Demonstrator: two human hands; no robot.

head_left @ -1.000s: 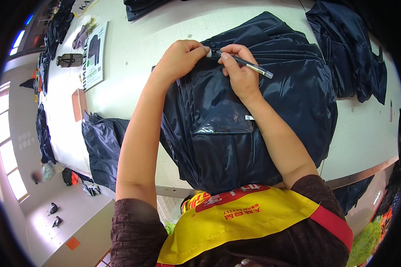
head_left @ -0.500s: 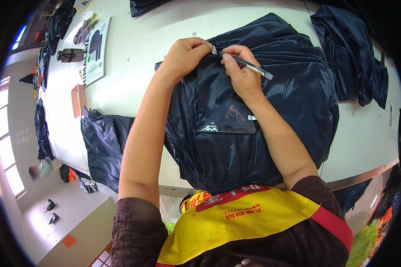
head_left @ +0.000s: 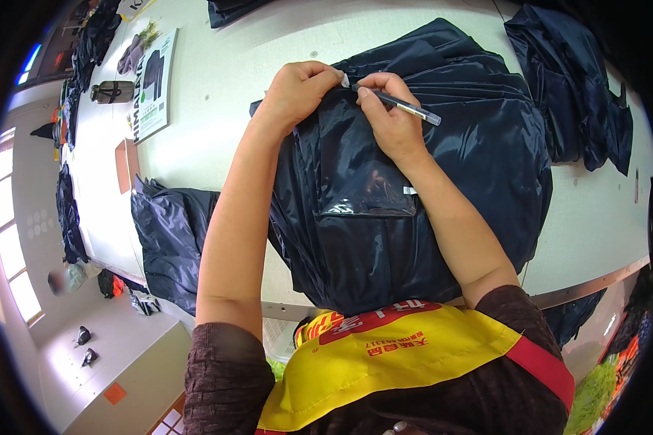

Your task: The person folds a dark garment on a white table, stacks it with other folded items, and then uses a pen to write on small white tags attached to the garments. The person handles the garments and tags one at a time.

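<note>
Head view: left hand [head_left: 297,90] has crept rightward, grip pinching a small white tag [head_left: 345,80] at the dark jacket [head_left: 384,196] edge, upper centre; right hand [head_left: 392,119] keeps gripping its pen [head_left: 399,106], tip now at the tag.

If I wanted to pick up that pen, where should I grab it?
Probably by the free back end of the pen, the part sticking out to the right past the right hand. That hand pinches it near the tip, by a small white tag held by the left hand on the dark jacket. Come from the right and above, where nothing blocks it.
</note>
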